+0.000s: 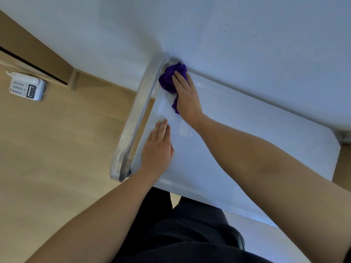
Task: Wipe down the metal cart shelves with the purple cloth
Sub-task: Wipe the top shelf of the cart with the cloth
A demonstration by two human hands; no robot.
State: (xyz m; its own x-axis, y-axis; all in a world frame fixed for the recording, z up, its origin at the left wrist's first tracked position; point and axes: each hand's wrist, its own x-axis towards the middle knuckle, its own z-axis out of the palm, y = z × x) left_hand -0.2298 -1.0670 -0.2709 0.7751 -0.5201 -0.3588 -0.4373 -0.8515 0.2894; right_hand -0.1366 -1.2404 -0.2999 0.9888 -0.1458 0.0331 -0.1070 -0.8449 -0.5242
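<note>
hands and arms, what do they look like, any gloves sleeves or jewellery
The left hand and right hand are bare: no gloves, and no rings show. The left forearm and right forearm are bare too, with no sleeve, watch or bracelet in view up to the frame edge. Lower down, the person wears black clothing.

Left hand: palm down, fingers straight and together, flat on the cart shelf. Right hand: palm down, fingers extended, pressing on the purple cloth, positioned ahead of the left hand. Both forearms are bare and extended forward, converging toward the hands. The thumbs are not clearly visible.
</note>
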